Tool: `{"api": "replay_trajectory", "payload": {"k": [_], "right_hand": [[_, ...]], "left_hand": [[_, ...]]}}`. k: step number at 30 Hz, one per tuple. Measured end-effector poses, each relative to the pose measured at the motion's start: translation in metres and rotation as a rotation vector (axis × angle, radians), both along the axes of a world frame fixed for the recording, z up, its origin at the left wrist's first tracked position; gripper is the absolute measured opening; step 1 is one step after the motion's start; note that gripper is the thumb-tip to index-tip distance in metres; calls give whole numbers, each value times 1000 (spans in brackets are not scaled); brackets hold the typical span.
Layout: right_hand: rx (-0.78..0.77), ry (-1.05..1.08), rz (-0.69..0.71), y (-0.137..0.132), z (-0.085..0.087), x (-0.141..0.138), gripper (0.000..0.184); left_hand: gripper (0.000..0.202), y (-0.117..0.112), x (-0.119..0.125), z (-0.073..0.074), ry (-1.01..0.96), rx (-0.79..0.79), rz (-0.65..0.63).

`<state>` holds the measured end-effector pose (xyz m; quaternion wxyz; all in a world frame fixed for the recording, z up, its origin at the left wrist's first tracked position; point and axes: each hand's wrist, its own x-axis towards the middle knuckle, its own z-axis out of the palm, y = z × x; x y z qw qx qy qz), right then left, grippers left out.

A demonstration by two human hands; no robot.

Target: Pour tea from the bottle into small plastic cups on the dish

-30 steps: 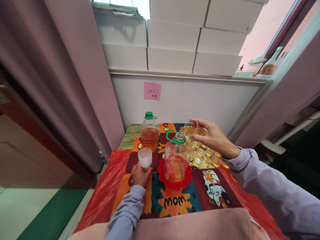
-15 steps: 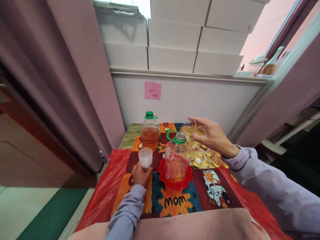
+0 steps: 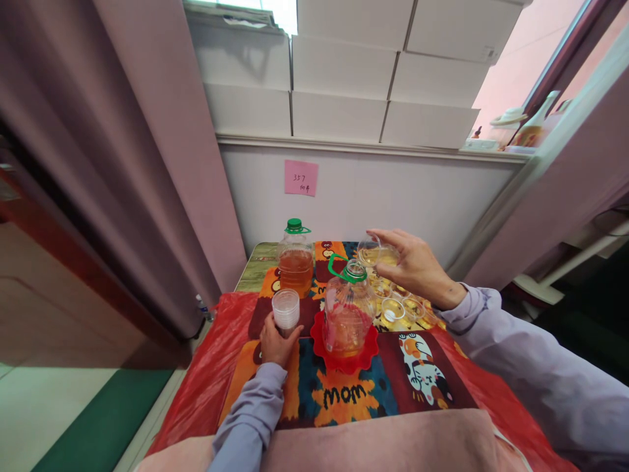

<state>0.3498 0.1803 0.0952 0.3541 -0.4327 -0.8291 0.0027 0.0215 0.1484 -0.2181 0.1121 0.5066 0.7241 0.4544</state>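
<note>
My right hand [image 3: 413, 265] is closed round a clear plastic cup [image 3: 369, 251], tilted so its rim is at the mouth of an uncapped bottle [image 3: 350, 314]. Pale yellow liquid shows in the cup. The bottle has a green handle ring and stands in a red scalloped dish [image 3: 345, 364], with some liquid low inside. Wrapped round a stack of clear plastic cups [image 3: 285, 311] is my left hand [image 3: 278, 344], left of the bottle. Behind the stack stands a second bottle [image 3: 295, 265] of amber liquid with a green cap.
Several cups of yellow liquid [image 3: 393, 311] stand right of the open bottle. Patterned mats [image 3: 344, 400] and red plastic sheeting [image 3: 191, 387] cover the table. White boxes [image 3: 339, 118] are stacked on a ledge behind, above a pink note [image 3: 301, 178].
The cup in my right hand has tipped slightly further toward the bottle mouth. My left hand and the bottles stay in place.
</note>
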Motion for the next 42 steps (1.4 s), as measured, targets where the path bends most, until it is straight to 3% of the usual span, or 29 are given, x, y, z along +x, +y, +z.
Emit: {"api": "replay_trajectory", "payload": {"k": [26, 38, 42], "right_hand": [[236, -205, -4, 0, -3, -7, 65], [557, -433, 138, 2, 4, -10, 61], [596, -423, 169, -3, 3, -8, 63]], "left_hand": [[75, 2, 1, -3, -39, 58, -16], [71, 2, 3, 0, -67, 78, -17], [58, 1, 5, 3, -71, 76, -16]]}}
